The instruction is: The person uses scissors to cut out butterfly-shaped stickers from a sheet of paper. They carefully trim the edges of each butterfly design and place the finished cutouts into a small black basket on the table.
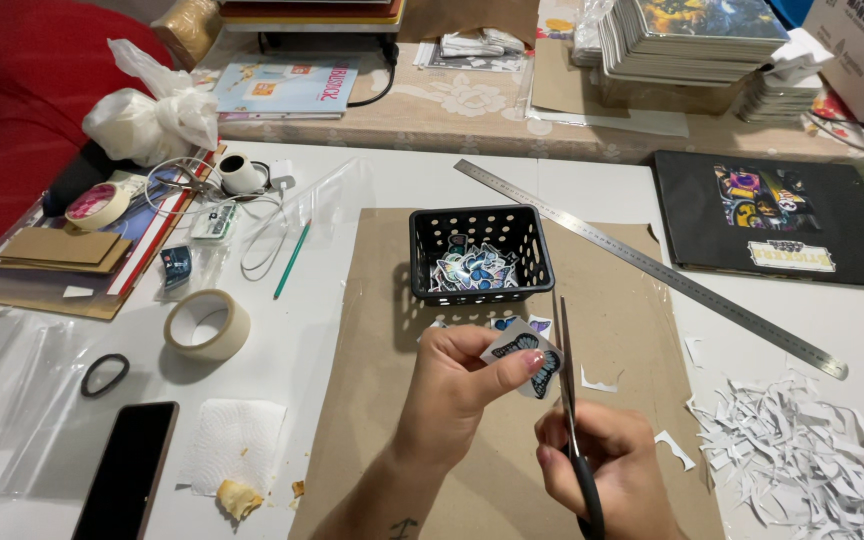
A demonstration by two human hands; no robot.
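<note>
One butterfly sticker (530,358) pinched in left hand (462,385); one pair of scissors (572,420) gripped by right hand (607,465). One black basket (480,252), two tape rolls (207,324) seen on table (352,180).

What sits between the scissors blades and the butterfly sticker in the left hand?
Nothing visible. The left hand pinches the butterfly sticker and the scissors in the right hand stand right at its edge. The black basket lies beyond, apart.

your sticker (530,357) shows a blue-and-black butterfly on white, and the scissors (572,420) have black handles. the basket (481,252) is black with round holes, on brown cardboard (372,400). the scraps (802,450) are white, the pencil (292,260) green.
</note>
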